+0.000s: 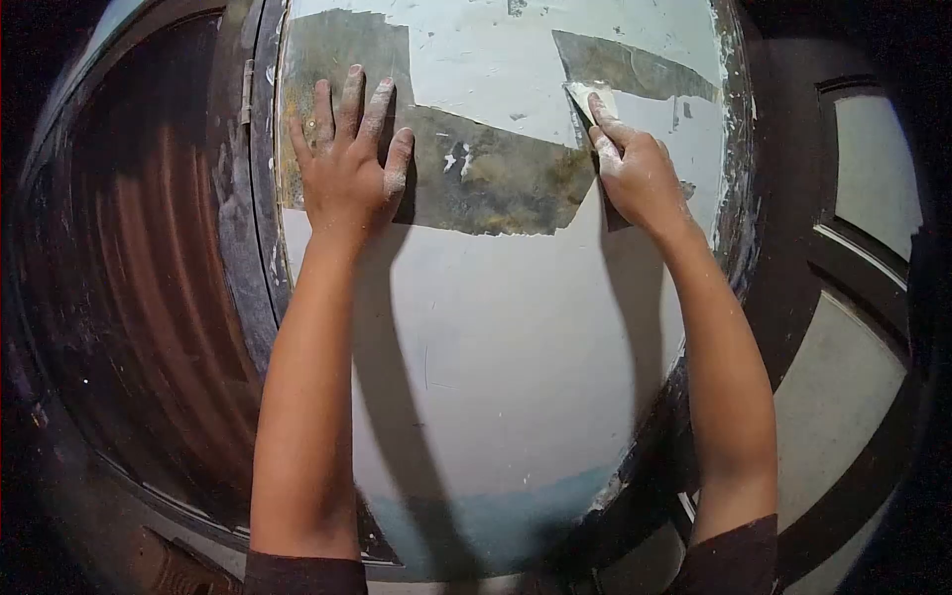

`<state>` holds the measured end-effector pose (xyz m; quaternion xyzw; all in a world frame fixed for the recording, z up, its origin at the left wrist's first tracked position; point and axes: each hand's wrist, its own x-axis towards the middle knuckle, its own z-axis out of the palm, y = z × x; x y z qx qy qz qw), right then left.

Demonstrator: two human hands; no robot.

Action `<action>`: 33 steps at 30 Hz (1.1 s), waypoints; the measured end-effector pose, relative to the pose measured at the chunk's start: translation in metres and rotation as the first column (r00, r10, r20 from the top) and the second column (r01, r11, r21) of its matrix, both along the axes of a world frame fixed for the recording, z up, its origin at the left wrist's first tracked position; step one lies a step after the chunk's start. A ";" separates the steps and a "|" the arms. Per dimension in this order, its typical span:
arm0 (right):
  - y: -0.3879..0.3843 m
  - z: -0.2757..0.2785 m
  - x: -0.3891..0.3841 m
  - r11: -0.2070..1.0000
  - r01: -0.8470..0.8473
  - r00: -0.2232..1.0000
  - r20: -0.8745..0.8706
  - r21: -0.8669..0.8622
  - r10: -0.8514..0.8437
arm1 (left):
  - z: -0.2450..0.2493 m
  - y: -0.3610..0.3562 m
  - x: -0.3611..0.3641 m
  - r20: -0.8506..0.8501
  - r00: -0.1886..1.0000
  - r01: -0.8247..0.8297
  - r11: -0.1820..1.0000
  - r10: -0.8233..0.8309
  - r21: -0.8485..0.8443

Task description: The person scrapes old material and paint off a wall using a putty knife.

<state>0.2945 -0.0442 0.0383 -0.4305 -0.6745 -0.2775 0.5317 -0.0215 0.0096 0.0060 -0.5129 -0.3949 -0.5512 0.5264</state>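
My left hand (345,183) lies flat against the bare grey-brown patch (496,193) of the wall, fingers spread and dusted with white. In my right hand (643,178) is a scraper (579,107), its thin dark edge resting on the wall near the upper right. White material sits on the blade beside my fingertips, and the handle is hidden in my grip. White coating (496,327) with ragged edges surrounds the bare patches. A second bare patch (645,69) shows above my right hand.
A dark frame with a hinge (247,91) borders the wall on the left, beside a brown curtain-like surface (159,258). On the right stands a dark framed door (793,178) with pale panels. The wall's lower part is bluish (476,526).
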 end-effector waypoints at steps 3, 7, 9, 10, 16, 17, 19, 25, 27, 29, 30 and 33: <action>-0.013 0.002 -0.005 0.999 0.009 1.000 -0.023 -0.051 -0.011 | 0.002 0.002 -0.001 0.002 1.000 -0.008 1.000 0.008 0.009; -0.011 0.013 -0.006 0.982 0.099 0.995 0.039 -0.161 -0.094 | -0.002 -0.002 0.000 0.005 1.000 0.029 0.999 -0.029 -0.018; -0.005 0.009 -0.003 0.994 0.044 0.999 -0.007 -0.100 -0.045 | -0.001 -0.001 -0.001 -0.009 1.000 0.024 1.000 -0.024 0.001; -0.003 0.010 -0.003 0.995 0.044 0.999 -0.007 -0.093 -0.045 | 0.000 -0.001 -0.001 -0.006 1.000 0.014 1.000 -0.014 -0.008; -0.001 0.012 -0.006 0.999 0.036 0.999 -0.031 -0.040 -0.037 | 0.001 -0.003 -0.005 -0.044 0.999 0.007 0.999 -0.008 -0.032; -0.006 0.013 -0.007 0.996 0.055 0.997 -0.047 -0.063 -0.058 | 0.006 -0.005 -0.011 -0.068 0.998 0.013 0.999 -0.016 -0.040; -0.003 0.014 -0.003 0.999 0.045 0.999 0.001 -0.027 -0.045 | 0.013 -0.009 -0.020 -0.120 0.993 0.002 1.000 -0.005 -0.022; -0.005 0.012 -0.006 0.998 0.008 1.000 -0.015 -0.055 -0.009 | 0.012 -0.013 -0.021 -0.142 0.990 0.001 1.000 -0.005 -0.026; -0.016 0.013 -0.010 0.990 0.057 0.998 -0.014 -0.130 -0.059 | 0.012 -0.012 -0.021 -0.149 0.989 -0.016 1.000 0.015 -0.005; 0.003 0.018 -0.006 0.996 0.046 0.999 -0.015 -0.073 -0.047 | 0.012 -0.012 -0.021 -0.148 0.989 0.000 1.000 -0.001 -0.003; 0.002 0.023 -0.008 0.988 0.081 0.996 -0.015 -0.128 -0.084 | 0.012 -0.012 -0.020 -0.146 0.989 0.018 1.000 -0.017 0.002; -0.009 0.018 -0.013 0.994 0.034 0.998 -0.052 -0.105 -0.040 | 0.011 -0.015 -0.022 -0.143 0.990 -0.006 1.000 0.004 -0.018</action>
